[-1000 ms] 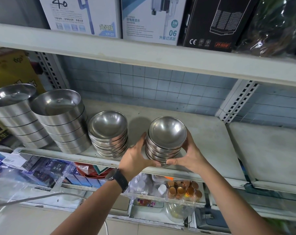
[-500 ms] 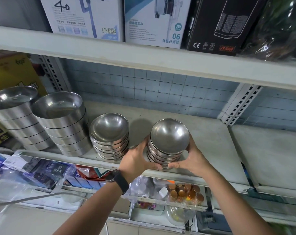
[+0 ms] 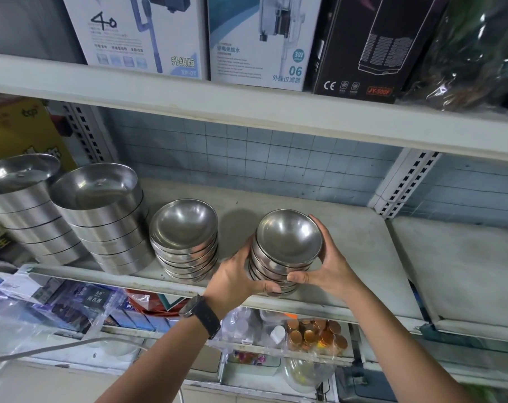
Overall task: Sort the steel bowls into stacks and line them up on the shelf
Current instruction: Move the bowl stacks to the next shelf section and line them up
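Stacks of wide bowls [image 3: 101,222] fill the left end of the shelf [image 3: 363,251], a shallow stack [image 3: 185,239] beside them. Right of it, the left hand [image 3: 232,276] and right hand [image 3: 328,266] curl round a fourth stack [image 3: 289,242] near the front edge; squeezed unevenly, its slick bowls could shear and topple off.

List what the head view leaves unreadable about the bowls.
Base of the held stack: the left hand and right hand cover it; contact with the shelf unclear.
Its bowl count: thumbs hide the lower rims.
Leftmost tall stack: cut off by the head view's left edge.
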